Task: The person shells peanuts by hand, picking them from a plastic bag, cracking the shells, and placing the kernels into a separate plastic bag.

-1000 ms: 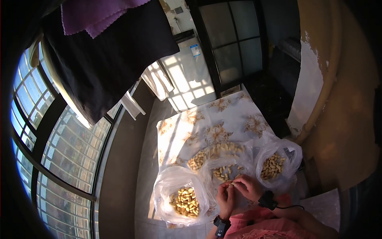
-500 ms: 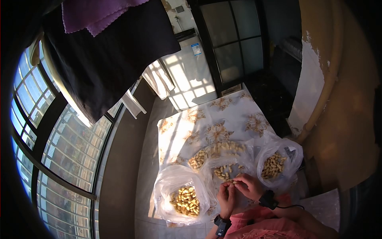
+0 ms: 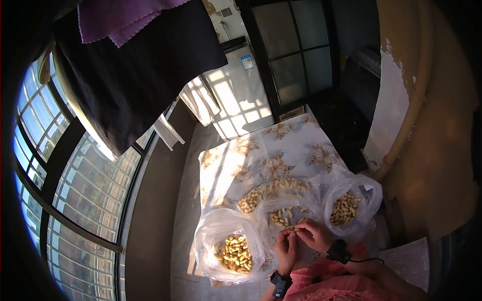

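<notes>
Fingers of the left hand (image 3: 286, 251) and right hand (image 3: 314, 236) meet at their tips in the head view, pinched together on a peanut (image 3: 293, 230), just in front of the middle bag (image 3: 266, 215). The peanut is small and partly hidden by the fingertips. Loose peanuts lie in the middle bag, which sits on the flowered cloth (image 3: 281, 143) covering the worktop. The left bag (image 3: 203, 251) stands open at the worktop's near left corner, with a sunlit heap of peanuts inside. The right bag (image 3: 372, 200), also open, holds another heap and stands to the right of the middle bag. Each wrist wears a black band, and a cable (image 3: 369, 260) runs from the right one.
</notes>
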Demonstrator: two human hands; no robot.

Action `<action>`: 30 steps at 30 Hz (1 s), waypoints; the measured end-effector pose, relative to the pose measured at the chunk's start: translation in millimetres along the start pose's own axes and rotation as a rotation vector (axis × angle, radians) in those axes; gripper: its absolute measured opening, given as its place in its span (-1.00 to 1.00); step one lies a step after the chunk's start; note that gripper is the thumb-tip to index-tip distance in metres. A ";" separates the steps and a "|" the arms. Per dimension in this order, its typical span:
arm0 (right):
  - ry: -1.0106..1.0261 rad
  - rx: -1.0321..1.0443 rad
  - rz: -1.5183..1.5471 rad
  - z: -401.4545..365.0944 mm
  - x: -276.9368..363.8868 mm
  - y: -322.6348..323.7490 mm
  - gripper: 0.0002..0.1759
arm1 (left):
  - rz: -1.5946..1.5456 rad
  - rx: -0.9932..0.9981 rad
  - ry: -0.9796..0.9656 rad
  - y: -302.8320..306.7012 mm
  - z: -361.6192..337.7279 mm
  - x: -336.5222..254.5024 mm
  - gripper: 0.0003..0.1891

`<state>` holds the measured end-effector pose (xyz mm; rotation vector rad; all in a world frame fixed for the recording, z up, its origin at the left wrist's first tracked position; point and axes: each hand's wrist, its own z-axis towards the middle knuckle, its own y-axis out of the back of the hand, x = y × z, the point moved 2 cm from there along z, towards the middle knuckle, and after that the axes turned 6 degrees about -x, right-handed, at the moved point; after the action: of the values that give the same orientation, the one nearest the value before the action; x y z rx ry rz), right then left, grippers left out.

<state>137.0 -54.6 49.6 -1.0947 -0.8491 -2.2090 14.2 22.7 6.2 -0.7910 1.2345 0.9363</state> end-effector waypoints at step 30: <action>-0.016 -0.005 -0.016 -2.6 -3.2 -1.0 -0.81 | -0.043 0.010 0.005 -1.5 -0.9 -2.8 -0.84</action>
<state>136.8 -55.3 45.4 -1.1125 -0.8628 -2.2197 15.0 20.8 8.8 -0.8090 1.2215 0.8931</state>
